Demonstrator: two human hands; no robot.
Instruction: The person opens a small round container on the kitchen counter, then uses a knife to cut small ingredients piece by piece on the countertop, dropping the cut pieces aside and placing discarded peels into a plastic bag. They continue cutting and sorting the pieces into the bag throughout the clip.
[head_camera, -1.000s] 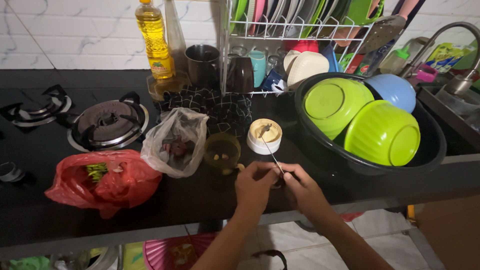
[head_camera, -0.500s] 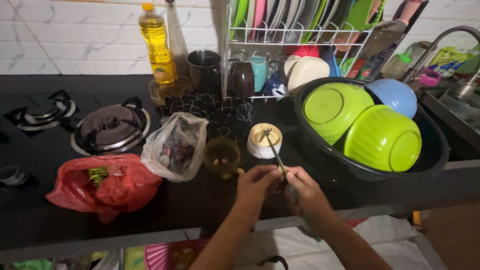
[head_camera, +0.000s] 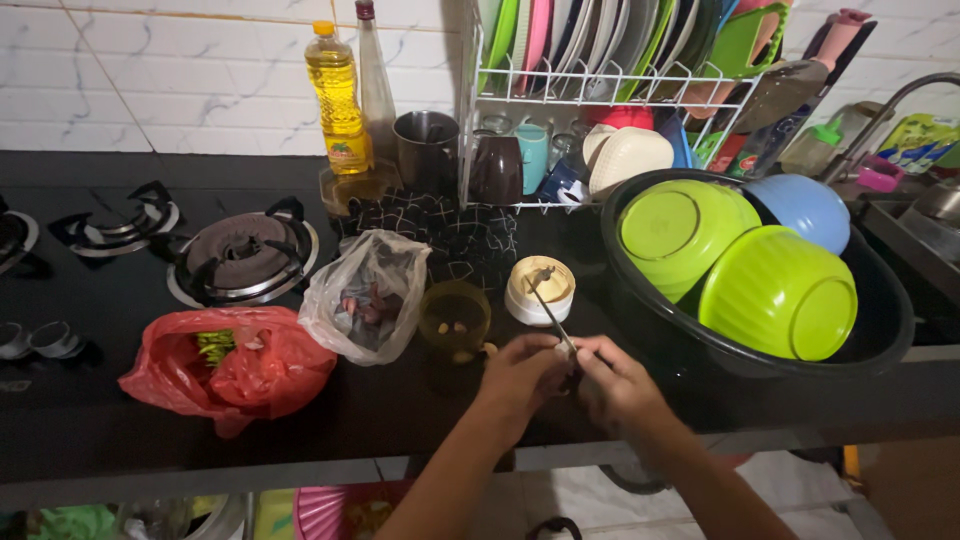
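Beyond the hands: two lime-green bowls (head_camera: 730, 265), a blue bowl (head_camera: 805, 208), red bag (head_camera: 230, 365), black-and-white checked cloth (head_camera: 440, 225).

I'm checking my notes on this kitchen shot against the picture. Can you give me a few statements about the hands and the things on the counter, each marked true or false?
1. The right hand holds a thin knife. True.
2. The red plastic bag lies right of the clear plastic bag. False: it lies to its left.
3. Both green bowls sit in the black basin. True.
4. The left hand rests on the gas burner. False: it is close against the right hand, over the counter's front edge.
5. The oil bottle lies on its side. False: it stands upright by the tiled wall.
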